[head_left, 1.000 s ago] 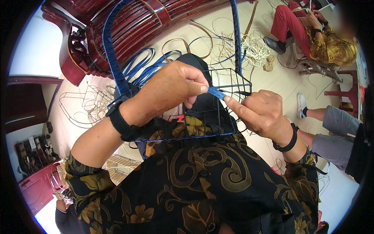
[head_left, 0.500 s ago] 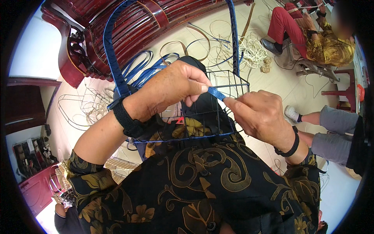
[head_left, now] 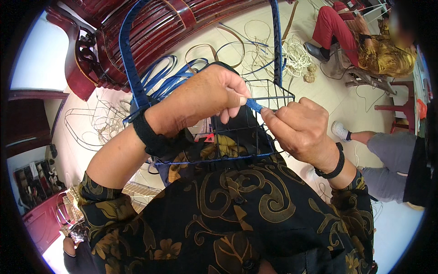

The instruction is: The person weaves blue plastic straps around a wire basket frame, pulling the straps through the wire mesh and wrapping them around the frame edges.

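A short stretch of blue strap (head_left: 253,105) runs between my two hands, above a wire basket frame (head_left: 269,97) on my lap. My left hand (head_left: 207,96) pinches one end of it between thumb and forefinger. The other end is gripped by the closed fingers of my right hand (head_left: 301,128), beside the frame's right side. A tall handle wrapped in blue strap (head_left: 129,59) arches up from the frame and leaves the picture at the top. Blue wrapping also covers part of the frame's near rim. My left forearm hides the frame's left side.
Loops of blue strap (head_left: 175,77) lie on the floor beyond the frame, before a dark red wooden bench (head_left: 150,36). Pale cord (head_left: 296,59) is tangled at the far right. A person in red trousers (head_left: 335,32) sits there; another person's legs (head_left: 388,150) show at right.
Both hands keep hold of the blue strap. My right hand has shifted slightly, and the stretch of strap between the hands looks a little more bunched or turned.
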The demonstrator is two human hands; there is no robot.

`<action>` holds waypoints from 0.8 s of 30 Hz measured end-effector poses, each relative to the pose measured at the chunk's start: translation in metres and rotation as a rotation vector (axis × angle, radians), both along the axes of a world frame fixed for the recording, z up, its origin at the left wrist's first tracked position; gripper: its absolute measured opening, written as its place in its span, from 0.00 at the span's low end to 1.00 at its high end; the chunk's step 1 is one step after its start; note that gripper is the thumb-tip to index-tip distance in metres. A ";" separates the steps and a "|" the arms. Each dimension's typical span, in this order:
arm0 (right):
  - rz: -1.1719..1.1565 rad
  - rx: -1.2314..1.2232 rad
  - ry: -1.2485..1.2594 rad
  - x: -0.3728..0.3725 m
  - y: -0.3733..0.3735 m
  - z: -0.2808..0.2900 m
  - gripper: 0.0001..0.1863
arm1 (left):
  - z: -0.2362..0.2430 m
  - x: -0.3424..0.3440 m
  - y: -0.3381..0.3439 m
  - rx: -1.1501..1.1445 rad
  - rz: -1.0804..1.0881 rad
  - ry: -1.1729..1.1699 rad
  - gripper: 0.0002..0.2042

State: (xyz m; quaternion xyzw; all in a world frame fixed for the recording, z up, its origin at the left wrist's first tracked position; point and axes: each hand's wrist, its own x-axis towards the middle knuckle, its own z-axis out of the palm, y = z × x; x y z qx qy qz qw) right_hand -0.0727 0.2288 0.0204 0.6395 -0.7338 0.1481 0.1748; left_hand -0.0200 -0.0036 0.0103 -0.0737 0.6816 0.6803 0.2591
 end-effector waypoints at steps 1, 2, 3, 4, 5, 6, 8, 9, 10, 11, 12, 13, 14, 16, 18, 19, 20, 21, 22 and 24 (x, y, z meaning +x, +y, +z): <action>-0.005 -0.002 0.001 0.000 0.000 -0.001 0.07 | 0.001 -0.001 0.001 0.019 -0.001 -0.006 0.05; -0.015 -0.006 0.001 0.002 -0.001 -0.002 0.07 | 0.002 -0.002 0.001 0.037 -0.006 -0.014 0.05; -0.025 -0.009 0.000 0.003 -0.002 -0.002 0.06 | 0.001 -0.003 0.000 0.037 -0.012 0.020 0.05; -0.031 -0.001 0.001 0.003 -0.002 -0.002 0.06 | -0.001 -0.004 0.000 0.037 -0.018 0.053 0.05; -0.031 0.006 0.003 0.002 -0.003 -0.001 0.06 | -0.004 -0.003 -0.001 0.036 -0.018 0.086 0.05; -0.031 0.013 0.004 0.002 -0.003 -0.001 0.06 | -0.006 -0.002 0.000 -0.010 -0.016 0.121 0.05; -0.022 0.024 0.010 0.000 -0.004 -0.001 0.05 | -0.010 0.000 0.001 -0.100 -0.018 0.193 0.05; -0.020 0.030 0.014 -0.001 -0.004 -0.002 0.05 | -0.012 0.001 0.001 -0.171 -0.020 0.260 0.05; -0.007 0.043 -0.005 -0.002 -0.004 -0.002 0.05 | -0.014 0.003 0.002 -0.243 -0.020 0.328 0.05; 0.006 0.057 -0.023 -0.003 -0.004 0.000 0.04 | -0.015 0.005 0.003 -0.314 -0.021 0.397 0.05; 0.020 0.071 -0.041 -0.004 -0.003 0.002 0.04 | -0.017 0.007 0.004 -0.382 -0.012 0.513 0.05; 0.028 0.057 -0.074 -0.007 -0.003 0.005 0.04 | -0.020 0.010 0.005 -0.451 -0.002 0.629 0.05; 0.035 0.042 -0.111 -0.013 -0.003 0.010 0.05 | -0.021 0.011 0.006 -0.521 0.006 0.740 0.04; 0.041 0.013 -0.203 -0.028 -0.003 0.015 0.07 | -0.020 0.014 0.007 -0.663 -0.006 0.828 0.05; 0.026 -0.020 -0.301 -0.045 -0.005 0.016 0.09 | -0.017 0.016 0.008 -0.796 -0.030 0.886 0.05; 0.034 -0.019 -0.350 -0.053 -0.007 0.014 0.09 | -0.014 0.019 0.009 -0.864 -0.042 0.892 0.05; 0.036 -0.015 -0.400 -0.060 -0.009 0.010 0.09 | -0.012 0.019 0.010 -0.926 -0.058 0.898 0.06; 0.041 -0.013 -0.451 -0.067 -0.010 0.006 0.08 | -0.012 0.019 0.010 -0.968 -0.067 0.922 0.06; 0.061 0.051 -0.530 -0.074 -0.013 0.001 0.09 | -0.015 0.019 0.011 -1.009 -0.075 0.946 0.06; 0.107 0.178 -0.687 -0.085 -0.023 -0.006 0.10 | -0.018 0.020 0.011 -1.066 -0.079 0.988 0.06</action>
